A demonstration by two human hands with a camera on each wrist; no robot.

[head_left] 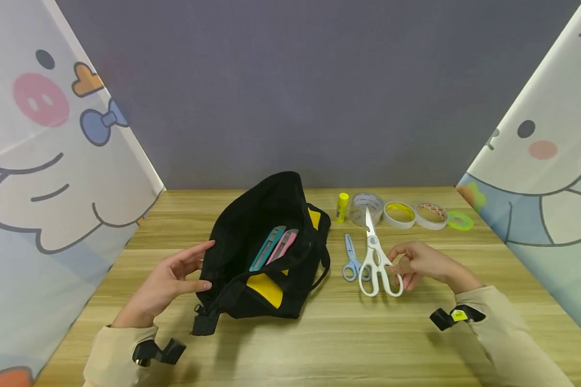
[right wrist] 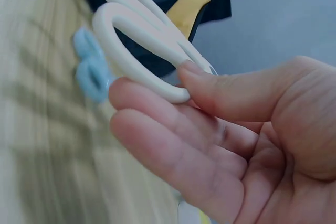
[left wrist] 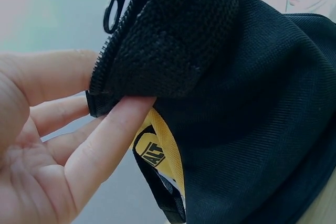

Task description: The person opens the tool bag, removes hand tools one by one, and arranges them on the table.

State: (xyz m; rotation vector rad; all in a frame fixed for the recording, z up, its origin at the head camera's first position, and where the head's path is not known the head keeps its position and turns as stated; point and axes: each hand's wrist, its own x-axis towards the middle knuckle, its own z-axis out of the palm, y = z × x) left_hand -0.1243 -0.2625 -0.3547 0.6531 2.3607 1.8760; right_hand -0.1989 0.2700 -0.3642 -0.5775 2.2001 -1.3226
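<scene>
My left hand [head_left: 174, 274] pinches the rim of a black and yellow tool bag [head_left: 271, 193] at its zippered end; the thumb and fingers grip the zipper edge [left wrist: 97, 72] in the left wrist view. The bag's mouth gapes toward me. Inside lie a teal utility knife [head_left: 268, 248] and a pink utility knife [head_left: 282, 246]. My right hand [head_left: 418, 263] holds white scissors [head_left: 374, 250] by one handle loop, blades pointing up and away. In the right wrist view, thumb and fingertips pinch that handle [right wrist: 121, 56]. Small blue scissors [head_left: 349, 247] lie on the table just left of the white pair.
Along the table's back right stand a yellow glue stick [head_left: 342, 207], a wide clear tape roll [head_left: 358, 215], two narrower tape rolls [head_left: 399, 223] and a green ring-shaped roll [head_left: 467, 221]. A grey panel [head_left: 310, 97] rises behind the table, with cartoon-printed panels at both sides.
</scene>
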